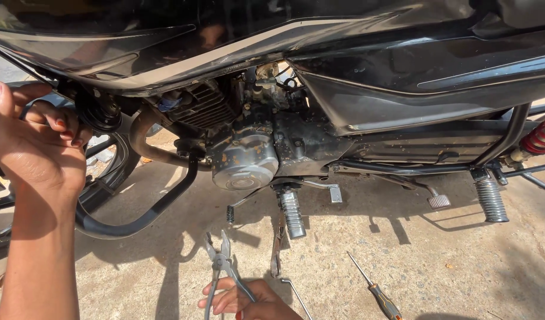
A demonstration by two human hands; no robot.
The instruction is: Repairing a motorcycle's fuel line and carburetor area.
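Steel pliers (221,261) sit in the right hand (249,301), low at the bottom edge of the view, fingers closed round the handles and the jaws parted, pointing up toward the engine. Left hand (32,139) is raised at the far left, fingers curled near a black rounded part (99,112) under the front of the motorcycle; what it grips, if anything, cannot be told.

Progress, judged: the pliers are not yet on any part; the round engine cover (244,163) looks in place, so the work seems early.

Surroundings: footpeg (291,212) hangs just above and right of the pliers, the curved crash guard (142,216) to their left. A flat metal tool (276,252) lies just beside the pliers, a screwdriver (376,290) further right on the concrete floor (438,261).

Room: open floor to the right; tight under the dark fairing (403,95).
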